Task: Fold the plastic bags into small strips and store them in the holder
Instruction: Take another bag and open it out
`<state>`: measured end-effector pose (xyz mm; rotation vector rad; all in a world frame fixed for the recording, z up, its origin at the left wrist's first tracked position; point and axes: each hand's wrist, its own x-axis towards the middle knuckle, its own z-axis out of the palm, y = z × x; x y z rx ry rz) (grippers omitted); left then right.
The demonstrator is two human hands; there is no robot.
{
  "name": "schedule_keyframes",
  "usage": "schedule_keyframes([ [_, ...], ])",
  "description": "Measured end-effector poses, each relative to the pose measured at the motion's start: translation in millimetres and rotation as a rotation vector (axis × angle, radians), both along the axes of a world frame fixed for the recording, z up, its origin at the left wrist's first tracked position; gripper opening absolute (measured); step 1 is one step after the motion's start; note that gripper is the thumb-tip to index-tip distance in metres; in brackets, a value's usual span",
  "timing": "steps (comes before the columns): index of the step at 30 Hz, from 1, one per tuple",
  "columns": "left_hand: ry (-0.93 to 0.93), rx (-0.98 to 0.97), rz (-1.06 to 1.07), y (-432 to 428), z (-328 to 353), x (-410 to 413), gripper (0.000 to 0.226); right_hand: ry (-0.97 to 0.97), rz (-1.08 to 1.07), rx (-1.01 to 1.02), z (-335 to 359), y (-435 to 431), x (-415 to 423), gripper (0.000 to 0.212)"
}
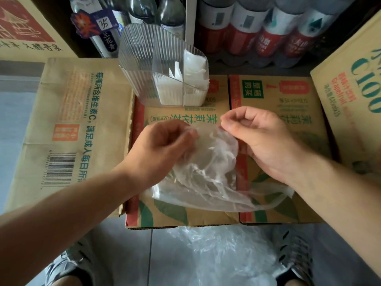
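Clamped left grip [165,141] and right grip [257,133] on the crumpled plastic bag [206,172] near the holder [136,58]. Had folded strips [193,75] inside that holder already; yet to fold this bag or the heap [222,250] farther from it.

Single view, head-worn, wide-angle. The lens looks forward and steeply down from above and behind the hands, and both forearms enter from the bottom corners. The left hand [162,141] and right hand [257,137] are close to the lens. The plastic bag [210,162] between them marks roughly frame centre. The cardboard boxes [185,213] under the hands are seen almost from above. Beyond the hands, toward the top edge, are the clear ribbed holder [140,50] and then bottles [270,38]. Nearer than the hands, at the bottom edge, are the tiled floor [127,250] and shoes [294,256]. Box edges bow outward toward the frame borders.
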<state>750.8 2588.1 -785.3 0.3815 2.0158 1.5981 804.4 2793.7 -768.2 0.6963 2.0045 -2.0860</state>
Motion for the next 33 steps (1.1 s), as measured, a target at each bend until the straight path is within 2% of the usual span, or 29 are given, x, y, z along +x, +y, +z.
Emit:
schedule_keyframes([
  [2,0.01,-0.015,0.166,-3.5,-8.6,1.6,0.02,-0.05,-0.028,-0.002,4.2,5.1,2.7,0.025],
  [4,0.073,-0.07,0.296,-7.4,-12.4,0.0,0.02,-0.122,0.039,0.019,10.3,8.4,5.7,0.044],
  [7,0.237,-0.192,0.307,-8.1,-11.8,-0.7,0.022,-0.201,0.214,-0.051,15.2,1.4,9.1,0.059],
  [9,0.289,-0.198,0.291,-4.1,-8.3,2.2,0.023,-0.211,0.254,-0.068,16.7,-7.0,9.6,0.05],
  [14,0.314,-0.178,0.275,-0.4,-5.3,10.0,0.021,-0.17,0.128,-0.229,13.2,-6.6,3.5,0.013],
  [16,0.249,-0.168,0.328,-1.8,-7.8,9.6,0.023,-0.164,0.093,-0.305,9.7,2.0,1.8,0.025],
  [19,0.142,-0.148,0.392,-2.6,-11.5,8.6,0.029,-0.165,0.002,-0.379,4.4,10.1,2.6,0.017],
  [24,0.136,-0.199,0.404,-11.0,-14.7,-0.5,0.035,-0.148,-0.068,-0.196,-6.8,25.8,5.1,0.011],
  [29,0.073,-0.246,0.417,-15.5,-16.2,-14.7,0.043,-0.119,-0.182,-0.214,-13.2,48.5,5.1,0.014],
  [31,0.081,-0.278,0.402,-20.5,-20.3,-21.1,0.045,-0.029,-0.127,-0.233,-13.3,55.7,7.0,0.016],
  [33,0.115,-0.301,0.38,-25.5,-23.7,-25.2,0.048,0.067,0.045,-0.107,-12.2,61.4,9.7,0.013],
])
